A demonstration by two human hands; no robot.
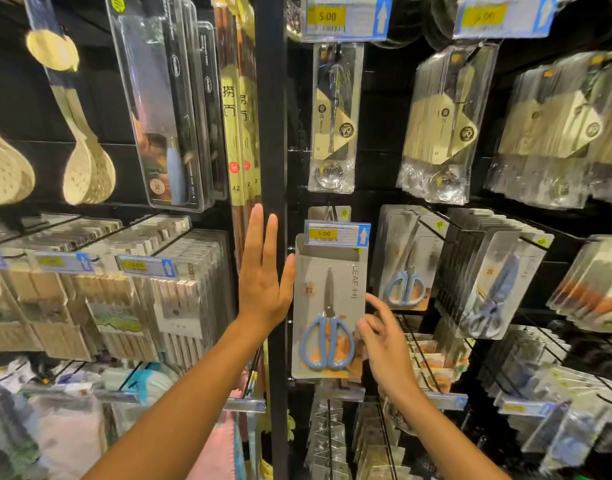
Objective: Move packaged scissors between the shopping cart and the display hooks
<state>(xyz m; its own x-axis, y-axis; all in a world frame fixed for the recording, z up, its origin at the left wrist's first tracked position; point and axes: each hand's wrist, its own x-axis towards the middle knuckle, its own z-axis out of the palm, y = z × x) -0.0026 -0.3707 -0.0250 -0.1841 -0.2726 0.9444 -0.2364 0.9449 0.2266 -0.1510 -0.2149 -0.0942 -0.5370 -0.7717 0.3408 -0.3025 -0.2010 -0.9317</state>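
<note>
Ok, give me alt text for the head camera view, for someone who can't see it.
Two bare hands steady a packaged pair of blue-handled scissors at a store display hook: the left hand flat against its left edge, the right hand touching its lower right side. A yellow 5.00 price tag sits above it, with more packaged scissors hanging alongside.

I see light-blue plastic handles on the grey-carded packaged scissors (329, 317) at centre, a yellow-and-blue price tag (336, 233) above, and cream perforated plastic ladles (86, 168) upper left.
</note>
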